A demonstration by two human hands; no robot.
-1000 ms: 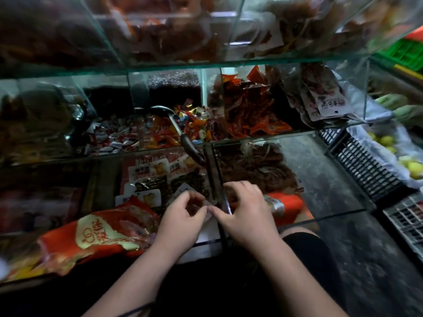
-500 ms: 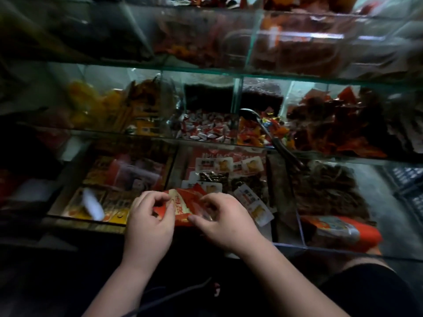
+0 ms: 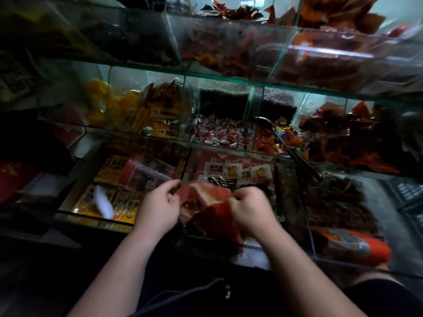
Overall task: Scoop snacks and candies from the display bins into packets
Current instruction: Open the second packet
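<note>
A red packet (image 3: 207, 203) hangs between my two hands over the front edge of the lowest glass bin. My left hand (image 3: 159, 205) pinches its left top edge and my right hand (image 3: 250, 208) grips its right top edge, so the mouth is pulled apart. A metal scoop (image 3: 290, 148) lies with its bowl in the bin of mixed wrapped candies (image 3: 272, 141), handle sticking out toward me. Left of it is a bin of red-and-white wrapped candies (image 3: 217, 133).
Tiered glass bins (image 3: 229, 81) rise in front of me, with yellow snack packs (image 3: 146, 110) to the left and dark red snacks (image 3: 348, 136) to the right. The bottom row holds flat packaged snacks (image 3: 128, 179), brown dried strips (image 3: 336, 197) and an orange bag (image 3: 357, 247).
My view swung left along the display. My hands left the small item they pinched a second ago, took up the red packet and have pulled its mouth wider.
</note>
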